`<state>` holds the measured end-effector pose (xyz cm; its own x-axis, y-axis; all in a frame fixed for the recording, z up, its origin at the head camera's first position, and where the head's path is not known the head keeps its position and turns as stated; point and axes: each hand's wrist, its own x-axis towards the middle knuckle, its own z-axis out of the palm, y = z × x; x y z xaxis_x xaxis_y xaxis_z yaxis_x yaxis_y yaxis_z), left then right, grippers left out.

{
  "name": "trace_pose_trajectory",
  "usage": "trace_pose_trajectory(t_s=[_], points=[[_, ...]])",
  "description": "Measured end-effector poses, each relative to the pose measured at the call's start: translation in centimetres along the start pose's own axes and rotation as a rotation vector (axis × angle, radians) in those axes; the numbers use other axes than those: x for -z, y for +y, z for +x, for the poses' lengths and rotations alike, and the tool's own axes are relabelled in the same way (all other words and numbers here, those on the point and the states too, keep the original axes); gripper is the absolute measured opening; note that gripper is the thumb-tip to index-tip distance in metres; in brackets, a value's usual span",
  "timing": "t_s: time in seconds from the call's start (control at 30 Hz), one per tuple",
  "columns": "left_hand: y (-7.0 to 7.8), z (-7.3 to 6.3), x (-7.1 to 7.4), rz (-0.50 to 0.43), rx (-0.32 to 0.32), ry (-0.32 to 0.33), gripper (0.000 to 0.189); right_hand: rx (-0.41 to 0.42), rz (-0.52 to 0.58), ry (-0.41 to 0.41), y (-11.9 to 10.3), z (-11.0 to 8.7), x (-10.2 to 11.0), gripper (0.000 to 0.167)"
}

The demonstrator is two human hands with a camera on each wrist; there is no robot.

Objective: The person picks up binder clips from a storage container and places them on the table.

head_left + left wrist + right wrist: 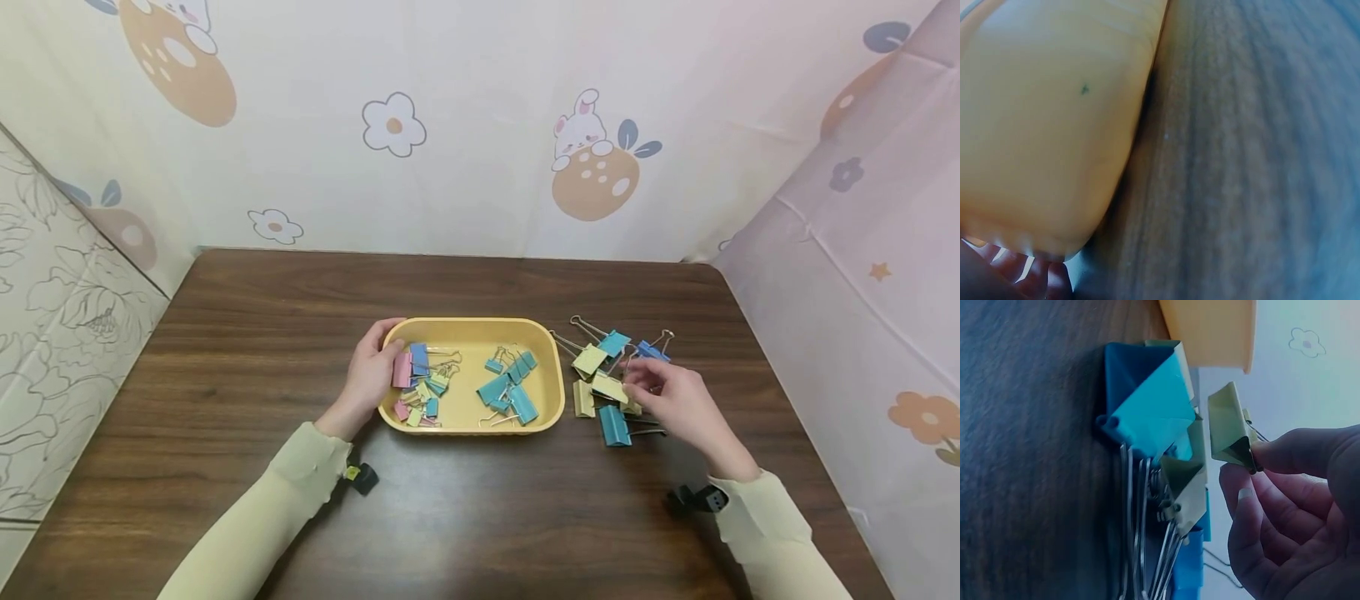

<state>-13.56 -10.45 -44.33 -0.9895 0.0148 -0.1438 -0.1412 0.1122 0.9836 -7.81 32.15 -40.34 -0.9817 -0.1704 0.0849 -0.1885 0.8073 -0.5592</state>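
Observation:
My left hand (pixel 366 375) grips the left end of a yellow plastic tray (pixel 468 335), thumb over the rim. The left wrist view shows the tray's outer wall (pixel 1054 131) close up, with fingertips at its lower edge. On the right, my right hand (pixel 678 404) pinches a pale yellow binder clip (pixel 1227 422) between thumb and fingers, raised off the tabletop. Below it lies a loose pile with a teal binder clip (pixel 615 427), a blue binder clip (pixel 652 351) and several yellow ones, their wire handles sticking out.
Inside the tray, small mixed clips (pixel 420 392) in pink, yellow and blue lie at the left, and teal clips (pixel 510 392) at the right. The dark wooden table (pixel 465 508) meets a patterned curtain (pixel 480 167) along its back edge.

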Motion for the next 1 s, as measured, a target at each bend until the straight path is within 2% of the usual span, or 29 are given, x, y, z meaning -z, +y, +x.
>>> trace_pose_trajectory(t_s=[0.23,0.53,0.77,1.0], points=[[0.03,0.00,0.06,-0.005,-0.011,0.000,0.032,-0.038,-0.015,-0.047,0.43,-0.18,-0.08,0.024],[-0.05,0.09,0.12,-0.001,-0.015,-0.004,0.032,-0.093,0.018,-0.113,0.66,-0.06,-0.15,0.025],[0.02,0.02,0.02,0.008,-0.015,-0.002,0.031,-0.105,-0.027,-0.107,0.70,0.05,-0.30,0.025],[0.07,-0.03,0.09,0.011,-0.001,-0.002,0.032,-0.080,-0.061,-0.086,0.29,0.37,0.22,0.024]])
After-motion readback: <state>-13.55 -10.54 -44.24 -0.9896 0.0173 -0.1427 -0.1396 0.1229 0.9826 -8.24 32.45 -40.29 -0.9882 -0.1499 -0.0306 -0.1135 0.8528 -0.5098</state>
